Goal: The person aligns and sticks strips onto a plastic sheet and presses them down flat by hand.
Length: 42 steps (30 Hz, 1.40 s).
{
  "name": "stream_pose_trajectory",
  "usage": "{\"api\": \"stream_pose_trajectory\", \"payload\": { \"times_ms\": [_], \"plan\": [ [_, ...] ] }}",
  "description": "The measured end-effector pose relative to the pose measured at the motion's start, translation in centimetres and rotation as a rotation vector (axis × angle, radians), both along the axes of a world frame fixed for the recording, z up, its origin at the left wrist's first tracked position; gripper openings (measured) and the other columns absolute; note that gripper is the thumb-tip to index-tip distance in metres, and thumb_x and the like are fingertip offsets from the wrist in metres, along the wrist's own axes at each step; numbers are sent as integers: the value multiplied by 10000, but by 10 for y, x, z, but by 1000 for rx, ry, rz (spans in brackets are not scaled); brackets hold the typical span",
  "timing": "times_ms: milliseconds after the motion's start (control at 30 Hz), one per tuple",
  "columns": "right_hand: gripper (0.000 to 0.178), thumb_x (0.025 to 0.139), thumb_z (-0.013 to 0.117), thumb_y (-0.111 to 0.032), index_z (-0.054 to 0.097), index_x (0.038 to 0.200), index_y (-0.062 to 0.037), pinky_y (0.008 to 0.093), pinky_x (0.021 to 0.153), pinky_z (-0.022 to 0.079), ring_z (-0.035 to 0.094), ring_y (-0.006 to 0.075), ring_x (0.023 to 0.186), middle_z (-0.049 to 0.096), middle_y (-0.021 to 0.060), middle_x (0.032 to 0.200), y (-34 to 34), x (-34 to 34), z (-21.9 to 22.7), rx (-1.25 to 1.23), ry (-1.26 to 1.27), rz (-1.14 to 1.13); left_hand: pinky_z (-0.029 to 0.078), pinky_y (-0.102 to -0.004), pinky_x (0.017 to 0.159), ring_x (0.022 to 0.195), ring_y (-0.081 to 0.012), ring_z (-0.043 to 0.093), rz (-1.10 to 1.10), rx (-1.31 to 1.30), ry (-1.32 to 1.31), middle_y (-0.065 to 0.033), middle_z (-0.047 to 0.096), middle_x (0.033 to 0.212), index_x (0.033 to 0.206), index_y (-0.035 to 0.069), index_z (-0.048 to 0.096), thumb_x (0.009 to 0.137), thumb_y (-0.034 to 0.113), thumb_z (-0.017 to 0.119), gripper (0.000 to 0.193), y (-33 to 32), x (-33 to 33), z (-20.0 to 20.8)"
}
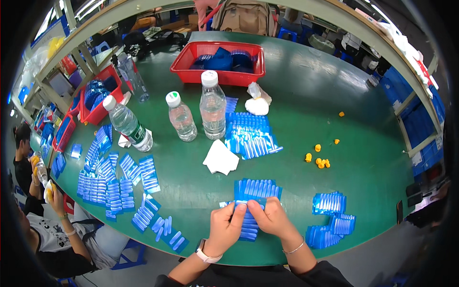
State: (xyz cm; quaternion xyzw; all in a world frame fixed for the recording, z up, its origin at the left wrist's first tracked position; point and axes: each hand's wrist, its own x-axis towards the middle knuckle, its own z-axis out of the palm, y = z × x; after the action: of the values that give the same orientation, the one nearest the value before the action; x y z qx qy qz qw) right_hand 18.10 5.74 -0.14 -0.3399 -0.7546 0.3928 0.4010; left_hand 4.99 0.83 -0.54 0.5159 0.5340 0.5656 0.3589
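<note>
Both hands, left (228, 224) and right (272, 218), pinched one blue strip (249, 225) flat against the table (306, 86), steadying it from either end.

Green surface (306, 86) fills frame centre. Top centre: red basket (217, 71) with dark blue pieces. Upper left: second red basket (98, 112). Centre left: three clear water bottles (213, 112), white caps, one tilted. Centre: white tissue (220, 158), crumpled white wad (256, 106), blue ampoule strips (251, 134). Left: many blue strip packs (112, 179) in rows. Right of centre: yellow caps (320, 161) scattered. Lower right: blue strip stacks (330, 203). Bottom centre: blue strip pile (257, 188).
</note>
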Motion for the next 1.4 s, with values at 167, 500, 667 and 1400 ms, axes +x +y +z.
{"api": "stream_pose_trajectory", "payload": {
  "times_ms": [167,500,667,1400],
  "plan": [
    [285,888,541,-173,508,668,4,318,467,359,491,198,494,476,138,560,-5,13,-19,-329,-26,193,372,-242,470,527,-43,447,120,-115,-151,-28,534,556,783,-10,590,933,209,505,278,-7,1,-4],
    [240,780,682,-54,559,986,-37,202,587,418,506,53,657,584,0,822,0,37,-21,-662,375,-338,454,-201,500,561,-71,558,2,-388,-505,-47,616,718,970,-3,572,878,127,595,160,12,-5,-11],
    [398,725,707,-88,535,1076,-11,252,649,459,575,179,802,595,73,898,29,43,-23,-302,-266,-397,442,-212,439,469,-80,538,-116,-641,-268,-68,609,635,1020,-32,545,830,136,655,277,21,-14,-12],
    [734,649,745,-222,397,1262,-18,433,928,288,428,282,1042,452,139,1097,14,17,-14,-15,-811,236,381,-169,464,524,-53,518,102,-381,6,-10,555,620,1078,0,559,851,61,580,236,-36,-66,-17]
  ]
}}
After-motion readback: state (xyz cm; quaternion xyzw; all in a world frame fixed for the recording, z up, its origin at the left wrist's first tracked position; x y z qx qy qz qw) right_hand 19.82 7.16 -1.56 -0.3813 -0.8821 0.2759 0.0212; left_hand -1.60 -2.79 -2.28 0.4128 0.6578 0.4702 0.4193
